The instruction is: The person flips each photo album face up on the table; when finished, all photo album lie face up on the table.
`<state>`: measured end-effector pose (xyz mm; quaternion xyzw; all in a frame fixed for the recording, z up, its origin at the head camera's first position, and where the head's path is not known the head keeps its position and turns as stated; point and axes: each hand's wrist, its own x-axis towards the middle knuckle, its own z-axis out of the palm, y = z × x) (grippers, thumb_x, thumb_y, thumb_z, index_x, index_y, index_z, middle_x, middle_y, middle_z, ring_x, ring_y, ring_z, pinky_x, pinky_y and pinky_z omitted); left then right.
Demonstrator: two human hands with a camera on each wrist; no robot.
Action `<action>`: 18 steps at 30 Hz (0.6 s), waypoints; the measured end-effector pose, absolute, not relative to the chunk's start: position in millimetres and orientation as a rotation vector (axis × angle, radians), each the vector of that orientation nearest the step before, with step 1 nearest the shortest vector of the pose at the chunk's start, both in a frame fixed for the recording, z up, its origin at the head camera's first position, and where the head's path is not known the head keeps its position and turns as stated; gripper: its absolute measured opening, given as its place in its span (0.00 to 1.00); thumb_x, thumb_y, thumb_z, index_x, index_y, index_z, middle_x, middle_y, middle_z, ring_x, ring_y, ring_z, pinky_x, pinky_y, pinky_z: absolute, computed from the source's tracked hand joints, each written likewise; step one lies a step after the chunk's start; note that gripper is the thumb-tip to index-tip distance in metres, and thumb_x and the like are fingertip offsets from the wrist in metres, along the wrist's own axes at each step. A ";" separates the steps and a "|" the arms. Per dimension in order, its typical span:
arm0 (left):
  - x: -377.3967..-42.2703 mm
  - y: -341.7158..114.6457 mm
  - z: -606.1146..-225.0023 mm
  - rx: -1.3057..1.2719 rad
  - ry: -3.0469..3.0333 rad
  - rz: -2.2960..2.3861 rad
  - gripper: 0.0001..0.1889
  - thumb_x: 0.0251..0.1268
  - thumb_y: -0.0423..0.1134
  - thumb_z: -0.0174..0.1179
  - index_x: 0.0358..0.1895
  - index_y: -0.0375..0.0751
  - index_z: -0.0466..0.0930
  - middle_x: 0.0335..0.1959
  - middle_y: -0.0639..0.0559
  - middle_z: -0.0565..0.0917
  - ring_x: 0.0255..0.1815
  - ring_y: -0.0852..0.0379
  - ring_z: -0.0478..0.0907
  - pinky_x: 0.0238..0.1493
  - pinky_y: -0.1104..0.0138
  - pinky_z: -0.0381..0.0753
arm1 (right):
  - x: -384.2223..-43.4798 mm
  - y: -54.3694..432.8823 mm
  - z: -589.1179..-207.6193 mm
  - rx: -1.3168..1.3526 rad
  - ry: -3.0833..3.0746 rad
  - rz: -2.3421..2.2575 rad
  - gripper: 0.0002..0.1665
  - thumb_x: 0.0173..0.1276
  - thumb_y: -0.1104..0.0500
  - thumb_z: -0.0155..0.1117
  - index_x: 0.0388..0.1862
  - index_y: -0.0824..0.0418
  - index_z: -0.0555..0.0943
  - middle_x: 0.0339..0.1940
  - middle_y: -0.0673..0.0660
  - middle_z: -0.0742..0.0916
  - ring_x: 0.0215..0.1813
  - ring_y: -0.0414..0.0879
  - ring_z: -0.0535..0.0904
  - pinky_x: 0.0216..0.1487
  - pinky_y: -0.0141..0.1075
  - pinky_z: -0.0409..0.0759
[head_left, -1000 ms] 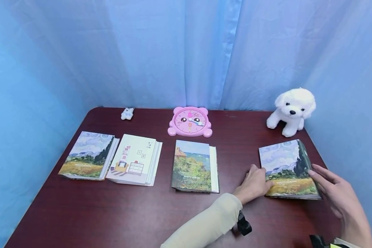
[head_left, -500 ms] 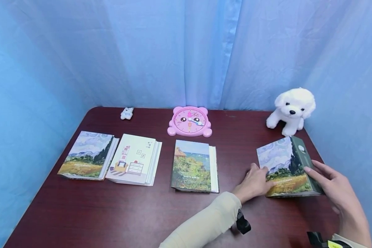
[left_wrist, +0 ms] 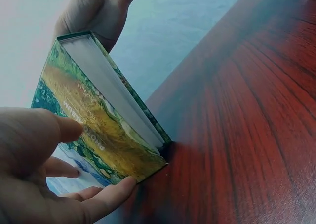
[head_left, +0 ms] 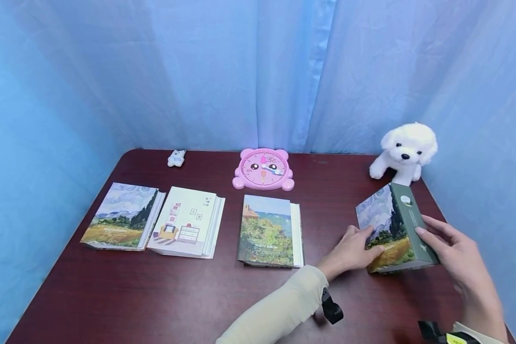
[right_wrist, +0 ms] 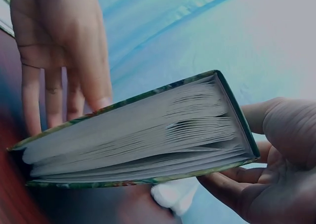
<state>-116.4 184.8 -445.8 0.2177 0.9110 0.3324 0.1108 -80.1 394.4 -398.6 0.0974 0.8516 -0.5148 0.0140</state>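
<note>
At the right of the table a thick photo album [head_left: 404, 224] with a painted landscape cover and green spine is tilted up, spine side raised. My right hand [head_left: 462, 258] holds it by the spine, thumb on the spine, and the right wrist view shows fingers curled under the back cover. My left hand [head_left: 348, 251] touches the front cover near the lowered fore-edge. In the left wrist view its thumb and fingertips [left_wrist: 129, 182] lie on the cover, loosely spread. The album's page block [right_wrist: 148, 135] shows end-on in the right wrist view.
A seaside photo album [head_left: 266, 231], a white album with furniture drawings [head_left: 184, 220] and another landscape album [head_left: 122, 215] lie flat to the left. Behind stand a pink clock [head_left: 263, 168], a small white bear toy [head_left: 176, 158] and a white plush dog [head_left: 406, 148].
The right-hand album has tilted from nearly flat to steeply raised on its spine side, showing more of the green spine. My right hand has shifted slightly left with it.
</note>
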 end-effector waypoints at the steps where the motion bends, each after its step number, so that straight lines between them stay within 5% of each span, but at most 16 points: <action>1: -116.5 183.8 -444.6 0.629 2.654 0.999 0.31 0.68 0.59 0.51 0.72 0.53 0.63 0.58 0.55 0.75 0.53 0.68 0.70 0.52 0.81 0.68 | -80.7 391.2 -398.1 0.299 2.671 -1.592 0.35 0.70 0.49 0.59 0.73 0.53 0.64 0.39 0.26 0.78 0.34 0.27 0.80 0.27 0.32 0.81; 10: -118.7 173.7 -424.9 0.553 2.520 1.243 0.30 0.72 0.61 0.41 0.73 0.55 0.59 0.62 0.55 0.72 0.58 0.67 0.70 0.57 0.74 0.70 | -85.1 363.9 -392.8 0.199 2.732 -1.570 0.33 0.70 0.49 0.60 0.71 0.54 0.65 0.42 0.27 0.76 0.40 0.21 0.78 0.30 0.31 0.82; 18: -122.2 160.4 -408.9 0.535 2.457 1.357 0.33 0.72 0.61 0.43 0.75 0.53 0.56 0.67 0.55 0.68 0.59 0.66 0.69 0.56 0.73 0.71 | -85.7 349.6 -388.6 0.091 2.776 -1.505 0.33 0.71 0.47 0.56 0.71 0.58 0.65 0.45 0.29 0.76 0.42 0.20 0.78 0.31 0.31 0.83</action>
